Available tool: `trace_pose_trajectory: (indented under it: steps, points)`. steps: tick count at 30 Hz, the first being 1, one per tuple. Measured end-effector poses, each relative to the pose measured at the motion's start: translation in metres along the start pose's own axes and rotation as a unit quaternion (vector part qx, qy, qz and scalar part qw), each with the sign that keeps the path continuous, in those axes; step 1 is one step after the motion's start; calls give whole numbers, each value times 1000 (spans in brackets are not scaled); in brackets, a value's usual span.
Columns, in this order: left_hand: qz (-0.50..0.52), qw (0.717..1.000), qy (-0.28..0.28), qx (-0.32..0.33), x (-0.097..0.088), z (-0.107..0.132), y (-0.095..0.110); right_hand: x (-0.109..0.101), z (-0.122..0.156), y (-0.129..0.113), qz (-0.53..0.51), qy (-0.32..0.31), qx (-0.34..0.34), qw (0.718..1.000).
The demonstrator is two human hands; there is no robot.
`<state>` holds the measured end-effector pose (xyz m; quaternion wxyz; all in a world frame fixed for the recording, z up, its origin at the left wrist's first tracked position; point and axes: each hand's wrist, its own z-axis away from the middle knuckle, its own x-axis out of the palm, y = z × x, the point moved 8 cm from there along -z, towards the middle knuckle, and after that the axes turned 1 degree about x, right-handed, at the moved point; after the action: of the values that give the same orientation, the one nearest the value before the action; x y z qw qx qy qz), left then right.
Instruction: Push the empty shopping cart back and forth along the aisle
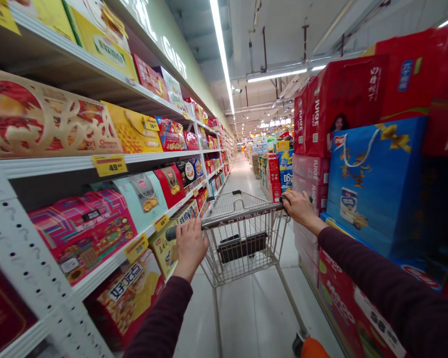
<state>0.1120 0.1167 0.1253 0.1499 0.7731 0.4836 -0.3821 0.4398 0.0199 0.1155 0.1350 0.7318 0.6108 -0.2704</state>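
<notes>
A wire shopping cart (242,268) stands in front of me, its grey handlebar (239,217) slanting up to the right. Around the bar's left end my left hand (189,247) is closed. At the other end, my right hand (300,208) grips the bar near its dark tip. The basket shows no goods inside, only a black folded panel (242,247) on its near side. Dark purple sleeves cover both arms.
White shelves (59,166) of boxed gifts with yellow price tags (110,165) line the left. Stacked red cartons (343,99) and a blue gift bag (373,184) rise close on the right. Between them a pale tiled aisle (241,174) runs ahead.
</notes>
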Motion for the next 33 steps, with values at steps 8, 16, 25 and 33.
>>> trace_pose_trajectory:
  steps: [8,16,25,33]
  points:
    - [3,1000,2,-2,1,0,1,20,-1,-77,-51,-16,-60,997]
    - [0,1000,3,25,-1,2,-4,14,4,-67,-88,-4,-44,995]
    - [-1,1000,12,9,1,0,1,11,5,-11,-28,59,25,998]
    - [-38,998,-16,-43,-3,-2,-20,19,4,-69,-62,-3,-80,995]
